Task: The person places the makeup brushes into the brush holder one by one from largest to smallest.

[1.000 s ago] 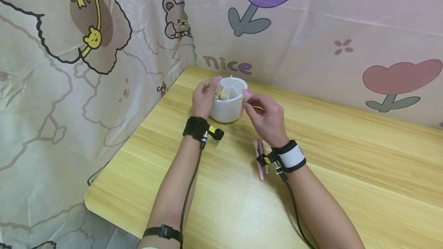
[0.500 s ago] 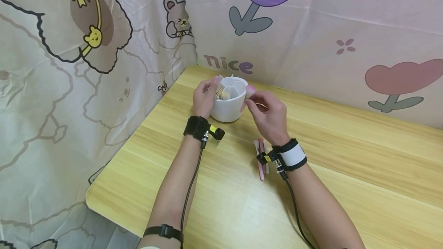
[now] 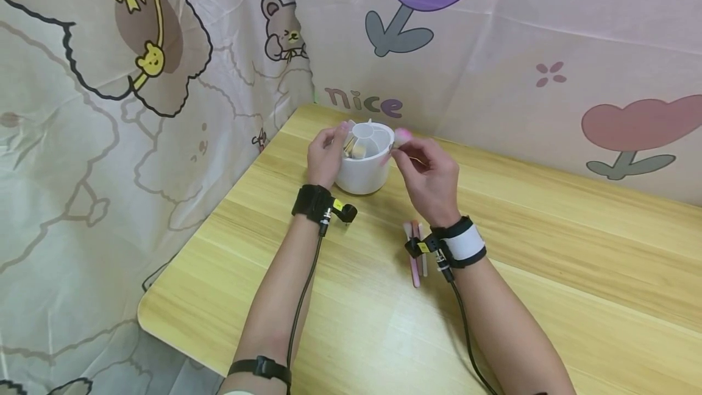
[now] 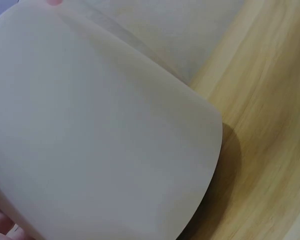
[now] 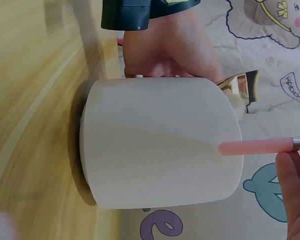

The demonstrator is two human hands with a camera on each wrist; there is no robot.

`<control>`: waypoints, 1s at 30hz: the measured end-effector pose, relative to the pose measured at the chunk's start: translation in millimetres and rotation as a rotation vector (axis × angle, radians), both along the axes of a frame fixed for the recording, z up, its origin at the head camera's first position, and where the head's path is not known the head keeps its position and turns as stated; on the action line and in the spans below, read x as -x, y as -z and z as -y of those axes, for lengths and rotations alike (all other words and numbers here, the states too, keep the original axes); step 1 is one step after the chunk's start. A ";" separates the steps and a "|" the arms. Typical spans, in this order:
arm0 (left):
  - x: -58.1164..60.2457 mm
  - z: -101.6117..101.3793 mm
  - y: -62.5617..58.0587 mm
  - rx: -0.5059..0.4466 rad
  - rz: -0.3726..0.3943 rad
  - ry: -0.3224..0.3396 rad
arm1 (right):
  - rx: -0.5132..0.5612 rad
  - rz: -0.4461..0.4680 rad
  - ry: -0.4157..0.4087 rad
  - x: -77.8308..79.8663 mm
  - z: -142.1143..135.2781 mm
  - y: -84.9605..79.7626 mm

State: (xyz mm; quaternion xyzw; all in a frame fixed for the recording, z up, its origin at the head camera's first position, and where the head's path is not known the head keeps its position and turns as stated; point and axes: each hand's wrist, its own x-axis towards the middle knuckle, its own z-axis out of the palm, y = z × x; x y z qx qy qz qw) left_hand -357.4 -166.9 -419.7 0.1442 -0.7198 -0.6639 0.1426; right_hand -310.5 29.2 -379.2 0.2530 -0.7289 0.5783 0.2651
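Observation:
A round white divided brush holder (image 3: 362, 175) stands on the table, with a few makeup brushes (image 3: 359, 150) in its left side. My left hand (image 3: 325, 157) grips the holder around its left side; the left wrist view is mostly filled by the holder's white wall (image 4: 105, 125). My right hand (image 3: 433, 178) pinches a makeup brush by its metal collar at the holder's right rim. Pink-and-white bristles (image 3: 403, 136) point up from those fingers. In the right wrist view its pink handle (image 5: 255, 146) overlaps the holder's outer wall near the rim.
Several more brushes (image 3: 415, 270), pink and pale, lie on the wooden table (image 3: 351, 297) below my right wrist. Patterned curtains (image 3: 482, 78) hang behind and to the left. Cables run from both wrist cameras along my forearms.
My right hand has lifted the brush slightly up and to the right, so its bristles sit higher beside the rim. The left hand keeps its hold on the holder.

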 end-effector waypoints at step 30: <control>-1.1 2.3 1.0 -0.022 0.010 0.023 | 0.239 -0.045 0.033 9.9 6.2 2.3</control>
